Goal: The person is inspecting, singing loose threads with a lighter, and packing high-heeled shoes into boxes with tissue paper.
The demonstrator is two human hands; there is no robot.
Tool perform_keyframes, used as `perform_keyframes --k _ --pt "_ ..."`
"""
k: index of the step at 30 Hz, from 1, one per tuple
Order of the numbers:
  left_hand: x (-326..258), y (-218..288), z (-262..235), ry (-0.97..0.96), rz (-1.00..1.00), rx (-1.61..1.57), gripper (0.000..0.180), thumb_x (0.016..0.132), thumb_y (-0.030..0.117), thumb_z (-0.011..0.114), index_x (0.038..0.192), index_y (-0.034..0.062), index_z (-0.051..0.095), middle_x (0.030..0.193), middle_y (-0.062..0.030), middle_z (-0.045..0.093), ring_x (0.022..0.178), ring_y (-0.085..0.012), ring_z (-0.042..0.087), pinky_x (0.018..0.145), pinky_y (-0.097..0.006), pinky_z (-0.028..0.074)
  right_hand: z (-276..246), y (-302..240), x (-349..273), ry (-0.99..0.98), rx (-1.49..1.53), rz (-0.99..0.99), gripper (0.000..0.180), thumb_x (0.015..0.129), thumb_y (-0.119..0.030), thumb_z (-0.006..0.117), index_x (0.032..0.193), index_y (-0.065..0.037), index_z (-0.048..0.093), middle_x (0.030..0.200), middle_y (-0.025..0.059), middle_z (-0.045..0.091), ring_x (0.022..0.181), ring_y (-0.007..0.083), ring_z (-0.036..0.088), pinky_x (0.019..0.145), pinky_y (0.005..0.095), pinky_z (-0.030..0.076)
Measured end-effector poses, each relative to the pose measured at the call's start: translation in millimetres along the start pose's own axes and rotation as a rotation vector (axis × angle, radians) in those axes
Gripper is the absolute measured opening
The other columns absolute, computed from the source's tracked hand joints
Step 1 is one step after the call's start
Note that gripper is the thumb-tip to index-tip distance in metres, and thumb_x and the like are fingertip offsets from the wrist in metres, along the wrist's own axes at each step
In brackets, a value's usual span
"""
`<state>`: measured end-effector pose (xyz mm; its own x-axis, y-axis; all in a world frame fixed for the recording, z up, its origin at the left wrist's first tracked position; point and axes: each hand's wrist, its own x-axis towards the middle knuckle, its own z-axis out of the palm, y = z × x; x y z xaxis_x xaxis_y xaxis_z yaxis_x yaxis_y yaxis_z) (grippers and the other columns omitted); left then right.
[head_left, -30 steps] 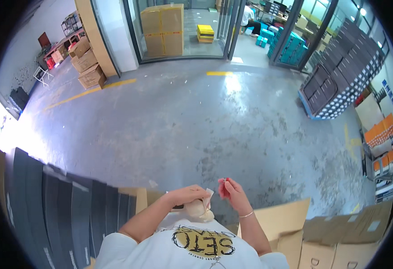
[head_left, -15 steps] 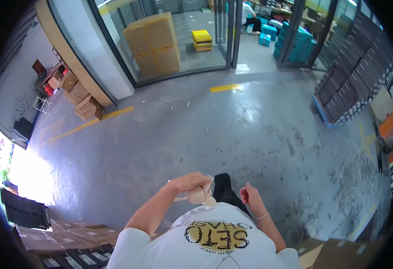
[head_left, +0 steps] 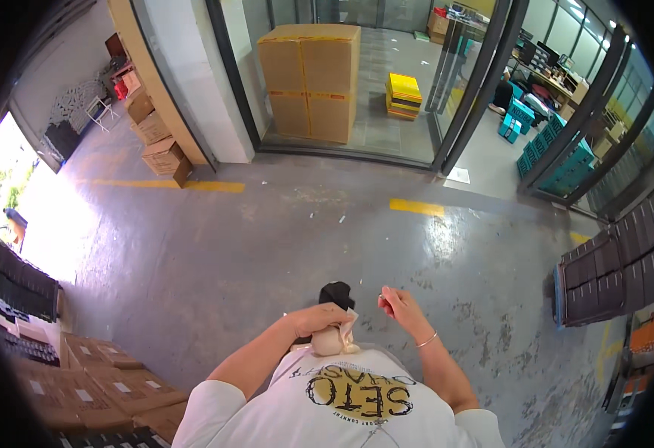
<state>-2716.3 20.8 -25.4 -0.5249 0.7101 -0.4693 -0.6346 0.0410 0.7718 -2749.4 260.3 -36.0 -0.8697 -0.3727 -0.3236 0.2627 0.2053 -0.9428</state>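
Head: two hands (head_left: pixel 403 310), left (head_left: pixel 316 319) gripping one beige bundle (head_left: pixel 327 343)

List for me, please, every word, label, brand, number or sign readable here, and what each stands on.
I leave the wording uncopied; this is where it stands.
White shirt: large dark lettering over a mustard patch, smaller lettering beneath.
Teal packages: pale lettering, too small to read.
Large carton: red marks on tape, too small.
Cartons at lower left: white labels, too small.
Pale item in the left hand: no lettering visible.
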Motion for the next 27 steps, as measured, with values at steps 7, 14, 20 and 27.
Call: perform_keyframes --k 7,14,20,27 --pt "73 160 -112 -0.057 -0.059 0.194 0.031 0.093 0.032 0.050 0.082 0.0058 0.063 0.081 -0.0011 0.061 0.071 -0.0069 0.052 0.063 -0.023 0.043 -46 -59 150 0.040 -0.033 -0.014 0.051 0.094 -0.044 0.043 0.069 -0.001 0.054 0.058 -0.0007 0.046 0.055 0.0083 0.041 0.051 0.0254 0.035" --pt "172 246 -206 -0.154 -0.212 0.071 0.033 0.091 0.033 0.053 0.081 0.0036 0.065 0.078 0.0013 0.058 0.070 -0.0060 0.048 0.063 -0.022 0.041 -93 -87 264 0.083 0.055 -0.081 0.046 0.095 -0.035 0.044 0.068 0.001 0.051 0.058 0.0003 0.043 0.056 0.0092 0.039 0.051 0.0265 0.033" --pt "268 316 -287 -0.114 -0.245 0.131 0.030 0.090 0.029 0.053 0.081 0.0034 0.065 0.079 -0.0010 0.061 0.070 -0.0070 0.051 0.063 -0.022 0.042 -155 -95 394 0.041 0.079 -0.113 0.043 0.095 -0.030 0.045 0.068 0.003 0.053 0.057 0.0010 0.045 0.056 0.0094 0.040 0.052 0.0269 0.034" --pt "347 410 -343 0.014 -0.291 0.095 0.030 0.089 0.030 0.052 0.079 0.0057 0.064 0.078 -0.0002 0.060 0.070 -0.0075 0.051 0.063 -0.022 0.042 -231 -140 510 -0.004 0.051 -0.126 0.044 0.094 -0.030 0.043 0.069 0.004 0.055 0.057 0.0051 0.047 0.056 0.0131 0.044 0.053 0.0296 0.037"
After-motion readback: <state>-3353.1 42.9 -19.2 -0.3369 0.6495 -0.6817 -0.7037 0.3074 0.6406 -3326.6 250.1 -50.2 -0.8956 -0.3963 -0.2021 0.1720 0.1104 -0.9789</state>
